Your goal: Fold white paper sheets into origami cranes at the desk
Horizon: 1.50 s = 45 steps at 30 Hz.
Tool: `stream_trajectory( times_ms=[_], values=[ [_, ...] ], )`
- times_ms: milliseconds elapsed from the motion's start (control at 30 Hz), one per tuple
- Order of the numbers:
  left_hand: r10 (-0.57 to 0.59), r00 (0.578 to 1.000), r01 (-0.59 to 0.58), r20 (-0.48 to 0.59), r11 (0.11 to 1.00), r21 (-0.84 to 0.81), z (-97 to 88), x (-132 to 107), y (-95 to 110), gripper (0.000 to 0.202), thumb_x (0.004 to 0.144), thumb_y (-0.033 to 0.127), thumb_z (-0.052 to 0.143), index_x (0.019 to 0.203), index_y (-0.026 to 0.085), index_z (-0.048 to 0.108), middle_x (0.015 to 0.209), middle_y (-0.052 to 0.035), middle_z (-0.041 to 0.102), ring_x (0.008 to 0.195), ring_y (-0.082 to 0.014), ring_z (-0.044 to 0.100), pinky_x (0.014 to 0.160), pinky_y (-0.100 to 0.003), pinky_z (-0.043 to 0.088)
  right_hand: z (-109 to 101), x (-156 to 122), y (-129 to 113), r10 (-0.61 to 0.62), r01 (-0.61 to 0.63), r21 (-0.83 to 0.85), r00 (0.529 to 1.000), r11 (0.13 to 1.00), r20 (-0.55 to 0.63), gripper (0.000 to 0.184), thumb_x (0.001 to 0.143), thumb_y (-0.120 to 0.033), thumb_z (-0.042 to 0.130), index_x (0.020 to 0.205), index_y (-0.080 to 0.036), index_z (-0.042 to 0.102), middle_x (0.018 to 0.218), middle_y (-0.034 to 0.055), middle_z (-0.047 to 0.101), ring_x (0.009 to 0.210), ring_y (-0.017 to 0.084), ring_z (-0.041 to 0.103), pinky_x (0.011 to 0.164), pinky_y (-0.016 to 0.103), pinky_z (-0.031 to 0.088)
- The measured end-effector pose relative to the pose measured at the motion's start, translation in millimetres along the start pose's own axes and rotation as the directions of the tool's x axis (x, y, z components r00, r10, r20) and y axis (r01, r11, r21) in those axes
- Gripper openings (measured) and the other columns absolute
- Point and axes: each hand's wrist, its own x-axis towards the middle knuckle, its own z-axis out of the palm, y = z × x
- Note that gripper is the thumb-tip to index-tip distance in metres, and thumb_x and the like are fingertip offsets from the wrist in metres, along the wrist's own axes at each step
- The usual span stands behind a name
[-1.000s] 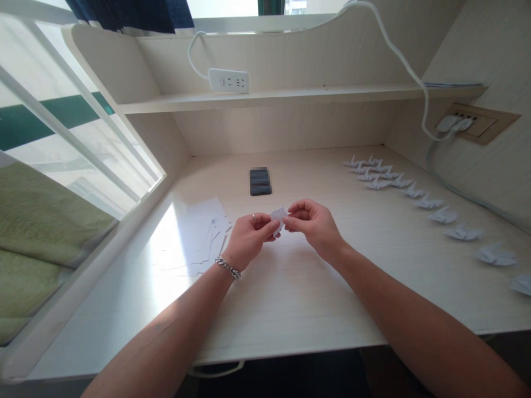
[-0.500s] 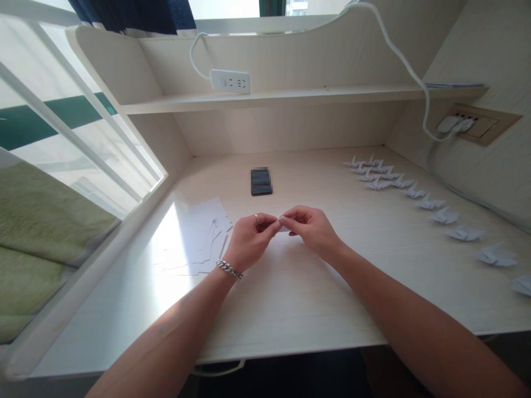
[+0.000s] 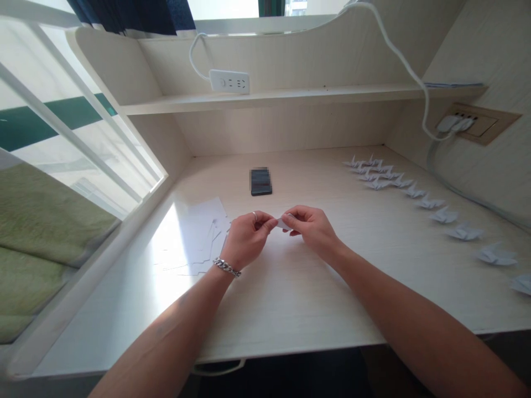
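Note:
A small folded piece of white paper (image 3: 282, 224) is held between my two hands above the middle of the desk. My left hand (image 3: 251, 235) pinches its left end between thumb and fingers; a ring and a chain bracelet are on that side. Thumb and fingers of my right hand (image 3: 310, 226) close on the paper's right part and hide much of it. Left of my left hand lie several white paper sheets (image 3: 203, 221), partly in bright sunlight. Several white paper cranes (image 3: 443, 214) stand in a line along the desk's right side.
A black phone (image 3: 261, 182) lies beyond my hands. On the shelf (image 3: 290, 98) sits a white power strip (image 3: 229, 81). Its white cable (image 3: 398, 52) hangs down to a wall socket (image 3: 481, 124). White bars (image 3: 78, 105) border the desk at left.
My hands have drawn slightly apart, the left one a little leftward. More of the folded paper shows between the fingertips.

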Motion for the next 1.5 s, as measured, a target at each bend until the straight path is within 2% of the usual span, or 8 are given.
stream_trajectory(
  times_ms=[167, 300, 400, 500, 733, 967, 1300, 1500],
  values=[
    [-0.031, 0.998, 0.030, -0.050, 0.999, -0.033, -5.2, 5, -7, 0.023, 0.086, 0.036, 0.059, 0.076, 0.016, 0.067, 0.064, -0.0020, 0.067, 0.060, -0.0137, 0.059, 0.059, -0.026, 0.044, -1, 1, -5, 0.066, -0.061, 0.077, 0.996, 0.995, -0.065, 0.024, 0.073, -0.041, 0.073, 0.077, -0.018, 0.069, 0.072, 0.0019, 0.067, 0.067, 0.015, 0.064, 0.059, 0.026, 0.049],
    [-0.082, 0.991, 0.053, -0.107, 0.967, -0.251, -6.9, 8, -15, 0.026, 0.086, 0.040, 0.059, 0.079, 0.015, 0.062, 0.068, -0.0032, 0.066, 0.062, -0.0140, 0.062, 0.062, -0.027, 0.050, -4, 1, -7, 0.095, -0.084, 0.097, 0.989, 0.992, -0.115, 0.025, 0.071, -0.041, 0.074, 0.076, -0.018, 0.069, 0.073, 0.0024, 0.068, 0.066, 0.015, 0.064, 0.058, 0.026, 0.048],
    [-0.064, 0.997, 0.046, -0.036, 0.927, -0.373, -1.7, 6, -14, 0.027, 0.084, 0.041, 0.062, 0.087, 0.014, 0.065, 0.076, -0.0052, 0.068, 0.068, -0.0148, 0.064, 0.065, -0.028, 0.052, -3, 1, -5, 0.083, -0.072, 0.105, 0.991, 0.992, -0.101, 0.025, 0.072, -0.042, 0.074, 0.077, -0.018, 0.069, 0.072, 0.0021, 0.067, 0.066, 0.015, 0.064, 0.059, 0.026, 0.049],
    [-0.008, 0.998, 0.026, 0.054, 0.940, -0.341, 6.0, 2, -8, 0.025, 0.080, 0.038, 0.068, 0.088, 0.014, 0.066, 0.076, -0.0059, 0.070, 0.071, -0.0155, 0.065, 0.066, -0.027, 0.051, -1, 0, -2, 0.061, -0.054, 0.107, 0.996, 0.993, -0.059, 0.024, 0.072, -0.041, 0.074, 0.076, -0.018, 0.070, 0.072, 0.0016, 0.067, 0.068, 0.015, 0.063, 0.061, 0.027, 0.049],
    [-0.061, 0.997, 0.075, 0.056, 0.945, -0.319, 4.9, 2, -9, 0.024, 0.080, 0.038, 0.068, 0.078, 0.014, 0.066, 0.066, -0.0037, 0.067, 0.063, -0.0139, 0.060, 0.061, -0.026, 0.047, -4, 0, -5, 0.111, -0.115, 0.067, 0.992, 0.991, 0.056, 0.025, 0.078, -0.042, 0.066, 0.080, -0.018, 0.072, 0.083, 0.0045, 0.067, 0.078, 0.017, 0.061, 0.064, 0.028, 0.050],
    [-0.089, 0.992, 0.109, 0.088, 0.961, -0.253, 1.9, 2, -9, 0.023, 0.079, 0.037, 0.067, 0.073, 0.014, 0.067, 0.062, -0.0035, 0.066, 0.059, -0.0133, 0.059, 0.058, -0.026, 0.046, -3, 0, -4, 0.057, -0.057, -0.011, 0.997, 0.998, 0.059, 0.028, 0.077, -0.045, 0.068, 0.077, -0.017, 0.069, 0.074, 0.0030, 0.066, 0.072, 0.016, 0.060, 0.062, 0.028, 0.050],
    [-0.161, 0.981, 0.191, 0.107, 0.888, -0.418, 2.9, 3, -7, 0.025, 0.076, 0.038, 0.071, 0.074, 0.013, 0.065, 0.063, -0.0030, 0.066, 0.059, -0.0125, 0.060, 0.058, -0.025, 0.048, 1, -2, -1, 0.059, -0.056, -0.030, 0.990, 0.998, 0.125, 0.023, 0.070, -0.031, 0.076, 0.082, -0.015, 0.066, 0.068, 0.0018, 0.067, 0.064, 0.016, 0.063, 0.061, 0.030, 0.050],
    [-0.094, 0.988, 0.129, 0.121, 0.935, -0.330, 2.0, 3, -6, 0.027, 0.076, 0.039, 0.071, 0.070, 0.014, 0.066, 0.060, -0.0015, 0.063, 0.057, -0.0114, 0.055, 0.056, -0.024, 0.042, 0, -1, 0, 0.000, 0.006, -0.046, 0.992, 0.999, 0.125, 0.019, 0.070, -0.029, 0.075, 0.079, -0.016, 0.065, 0.063, 0.0000, 0.064, 0.059, 0.015, 0.061, 0.058, 0.029, 0.047]
  ],
)
